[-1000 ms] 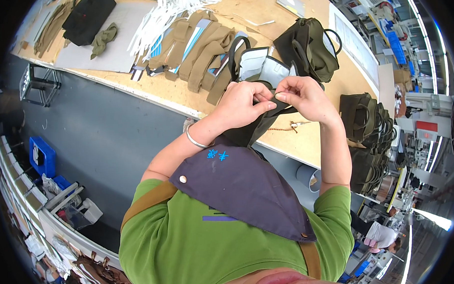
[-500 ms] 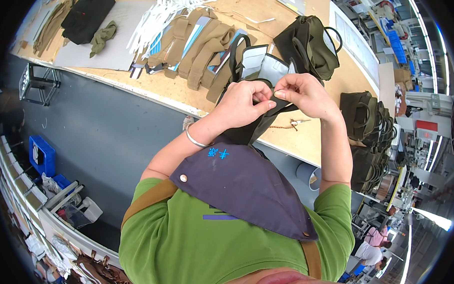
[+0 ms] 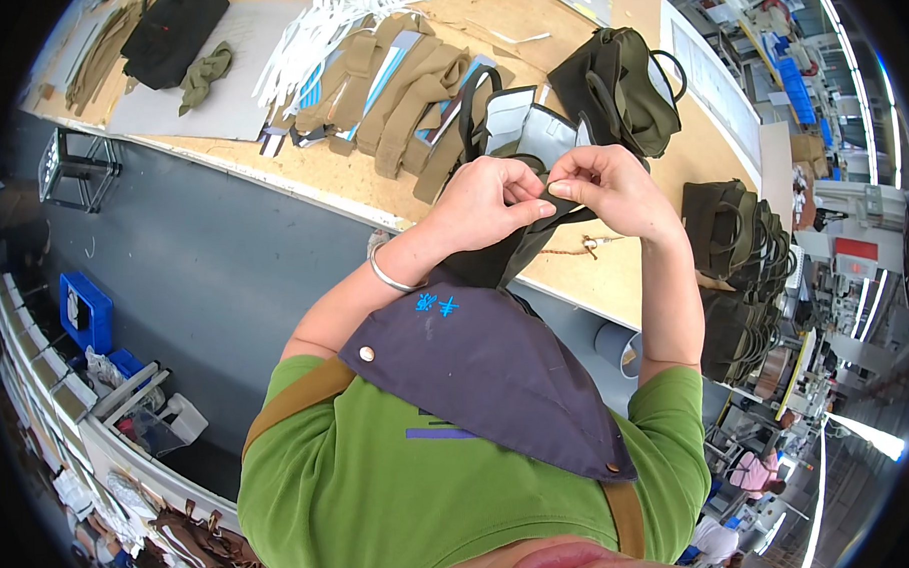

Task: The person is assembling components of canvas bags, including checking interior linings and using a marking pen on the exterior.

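A dark olive fabric bag (image 3: 494, 261) with a pale grey lining (image 3: 548, 138) and a dark handle leans at the near edge of the table, its mouth open. My left hand (image 3: 487, 208) pinches the bag's top edge between thumb and fingers. Close beside it, my right hand (image 3: 611, 190) pinches the same edge, thumb against curled fingers. The fingertips of both hands nearly meet, and whatever small part lies between them is hidden. Just behind stands another olive bag (image 3: 618, 98) with looped handles.
Tan webbing straps (image 3: 404, 116) and white strips (image 3: 335, 28) lie to the left on the wooden table (image 3: 512, 67). A brown cord (image 3: 573, 250) rests near my right wrist. Stacked dark bags (image 3: 723, 235) stand at right. A black bag (image 3: 174, 38) sits far left.
Both hands keep their pinch on the bag's edge, shifting only very slightly. In the background at lower right, people have moved.
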Available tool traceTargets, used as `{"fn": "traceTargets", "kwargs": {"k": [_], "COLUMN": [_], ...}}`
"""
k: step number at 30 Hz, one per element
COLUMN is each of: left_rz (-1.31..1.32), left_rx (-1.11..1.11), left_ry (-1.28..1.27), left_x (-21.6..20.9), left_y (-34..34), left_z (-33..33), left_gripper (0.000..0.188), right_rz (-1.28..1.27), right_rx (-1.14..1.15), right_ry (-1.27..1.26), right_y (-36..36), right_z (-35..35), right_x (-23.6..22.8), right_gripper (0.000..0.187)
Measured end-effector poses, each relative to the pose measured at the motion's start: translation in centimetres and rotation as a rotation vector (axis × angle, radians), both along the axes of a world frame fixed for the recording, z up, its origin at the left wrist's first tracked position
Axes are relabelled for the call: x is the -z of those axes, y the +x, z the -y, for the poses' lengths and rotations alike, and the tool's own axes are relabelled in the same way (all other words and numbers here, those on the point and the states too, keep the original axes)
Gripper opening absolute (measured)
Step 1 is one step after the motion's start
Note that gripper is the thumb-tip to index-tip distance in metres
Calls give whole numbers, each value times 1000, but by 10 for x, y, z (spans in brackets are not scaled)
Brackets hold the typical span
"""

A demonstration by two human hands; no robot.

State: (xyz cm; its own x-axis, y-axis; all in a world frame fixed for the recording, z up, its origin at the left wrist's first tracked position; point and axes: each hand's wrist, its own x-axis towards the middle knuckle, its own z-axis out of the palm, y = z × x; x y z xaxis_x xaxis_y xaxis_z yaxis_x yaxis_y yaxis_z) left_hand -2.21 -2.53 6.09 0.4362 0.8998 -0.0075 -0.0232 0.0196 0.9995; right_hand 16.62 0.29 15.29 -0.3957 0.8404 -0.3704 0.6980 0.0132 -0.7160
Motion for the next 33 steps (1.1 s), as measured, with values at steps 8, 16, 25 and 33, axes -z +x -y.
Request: {"fn": "traceTargets", "kwargs": {"k": [8, 16, 25, 33], "left_rz": [106, 138, 191, -159], "left_rx": [27, 2, -18, -124], "left_ry": [-17, 4, -77, 399], "left_x": [4, 4, 13, 4], "left_y": [2, 3, 4, -28], "left_z": [-1, 0, 0, -27], "left_gripper": [18, 16, 15, 19], "right_rz": [-16, -65, -153, 5], "right_rx": [-13, -29, -62, -172], "right_ry": [-7, -41, 18, 114], "right_y": [-1, 4, 2, 2], "right_z": [-2, -6, -5, -4], "right_x": [0, 5, 0, -1], "right_gripper": [12, 10, 15, 25]}}
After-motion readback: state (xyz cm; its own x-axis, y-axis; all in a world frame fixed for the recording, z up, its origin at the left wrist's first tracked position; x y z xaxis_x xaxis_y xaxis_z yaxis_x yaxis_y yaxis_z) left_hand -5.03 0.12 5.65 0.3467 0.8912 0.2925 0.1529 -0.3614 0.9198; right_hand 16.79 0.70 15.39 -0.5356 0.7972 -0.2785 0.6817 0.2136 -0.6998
